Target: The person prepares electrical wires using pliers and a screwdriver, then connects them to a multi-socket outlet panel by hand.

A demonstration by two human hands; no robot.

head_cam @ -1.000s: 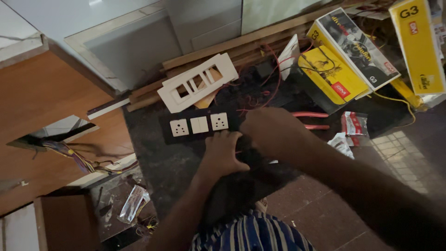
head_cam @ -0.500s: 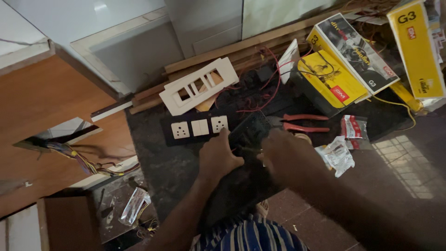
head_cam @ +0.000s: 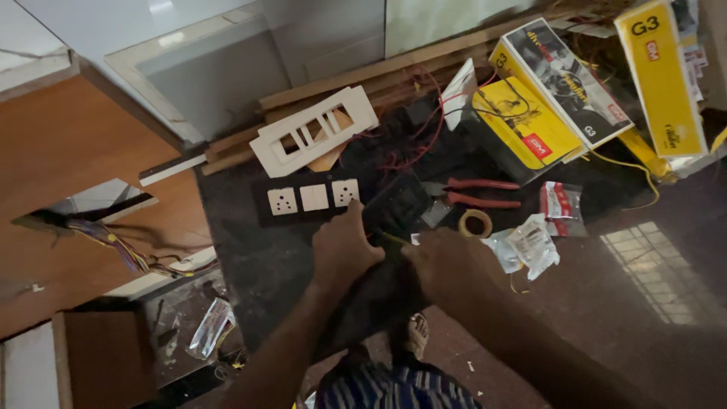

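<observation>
At the centre of the frame lies a long black switch plate (head_cam: 333, 198). Its left half carries 3 white modules (head_cam: 313, 197): 2 sockets with a blank-looking square between them. Its right half is a dark block (head_cam: 397, 206) tilted up from the dark slab (head_cam: 250, 257), and no white parts show in it.

The left hand (head_cam: 344, 248) rests just below the white modules, fingers curled against the plate's lower edge, apparently pressing or gripping it. The right hand (head_cam: 447, 261) is clenched just right of the dark block; something thin and yellowish shows at its fingertips, but I cannot tell what it grasps. Judging from this, the left part of the plate looks fitted, and the right part remains to be filled or wired.

Above, red wires (head_cam: 413, 144) loop over black parts. Up and left lies a white cover frame (head_cam: 314, 130) with empty windows. Right of the hands sit red-handled pliers (head_cam: 481, 193), a roll of tape (head_cam: 475, 223), and clear plastic bags (head_cam: 530, 244); a small red-and-white packet (head_cam: 560, 201) lies beyond.

In the upper right, 3 boxes: a flat yellow box (head_cam: 530, 129) with a red label, a long box (head_cam: 564, 79) with a dark pictured face and yellow edge, and a tall yellow carton (head_cam: 663, 76) at the frame's edge. At far left, coloured wires (head_cam: 113, 246) spill from a hole in a wooden panel (head_cam: 76, 151).
</observation>
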